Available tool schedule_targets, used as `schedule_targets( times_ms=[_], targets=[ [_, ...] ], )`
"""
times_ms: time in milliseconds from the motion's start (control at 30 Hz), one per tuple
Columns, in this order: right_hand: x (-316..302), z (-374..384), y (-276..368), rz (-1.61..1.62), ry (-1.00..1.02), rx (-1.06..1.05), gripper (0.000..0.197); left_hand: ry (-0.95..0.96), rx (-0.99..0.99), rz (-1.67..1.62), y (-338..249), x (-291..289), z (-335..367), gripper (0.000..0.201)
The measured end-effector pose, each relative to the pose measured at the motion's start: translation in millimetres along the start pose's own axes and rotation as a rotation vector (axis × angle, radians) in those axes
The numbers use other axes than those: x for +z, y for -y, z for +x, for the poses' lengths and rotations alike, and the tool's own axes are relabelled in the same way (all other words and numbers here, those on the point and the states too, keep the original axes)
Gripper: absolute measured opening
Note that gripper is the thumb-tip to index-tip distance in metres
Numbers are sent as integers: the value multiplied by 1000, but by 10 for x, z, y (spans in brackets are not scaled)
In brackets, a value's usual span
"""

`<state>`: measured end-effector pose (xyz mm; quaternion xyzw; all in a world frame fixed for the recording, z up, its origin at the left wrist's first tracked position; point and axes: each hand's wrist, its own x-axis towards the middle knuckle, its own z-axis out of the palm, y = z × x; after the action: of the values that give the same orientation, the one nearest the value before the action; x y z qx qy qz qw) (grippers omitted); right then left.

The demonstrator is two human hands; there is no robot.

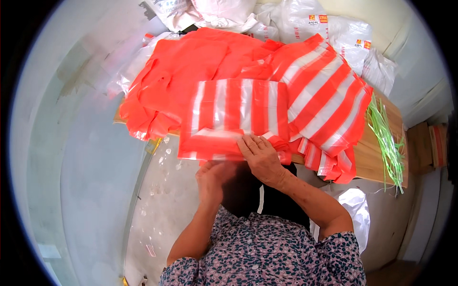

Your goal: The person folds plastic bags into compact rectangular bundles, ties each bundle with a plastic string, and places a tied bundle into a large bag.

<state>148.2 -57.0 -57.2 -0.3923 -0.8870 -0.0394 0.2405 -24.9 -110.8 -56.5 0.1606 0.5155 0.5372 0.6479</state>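
A stack of red plastic bags with white stripes lies in front of me, its near edge folded over and hanging past the table's front edge. My right hand is closed on the folded near edge, fingers on top. Just below that edge, to the left, is my left hand; its fingers are smeared by motion and partly hidden by the plastic, so their grip does not show. To the right, more striped bags lie slanted, a lower corner drooping over the table edge.
Behind and left spreads a heap of red plastic. Green plastic strips lie across the right end of the wooden table. White sacks are piled at the back. A white bag sits below the table at right.
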Motion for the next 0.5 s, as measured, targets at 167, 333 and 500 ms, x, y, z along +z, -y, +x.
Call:
schedule_targets(
  times_ms=[167,333,500],
  targets=[
    [-112,130,-52,-43,40,-53,36,-116,812,1235,-114,68,-96,44],
    [-199,199,-133,12,174,-17,34,155,1207,1843,-452,104,319,63],
    [-395,424,-282,211,427,139,34,401,1077,1944,-850,139,501,39]
  ],
)
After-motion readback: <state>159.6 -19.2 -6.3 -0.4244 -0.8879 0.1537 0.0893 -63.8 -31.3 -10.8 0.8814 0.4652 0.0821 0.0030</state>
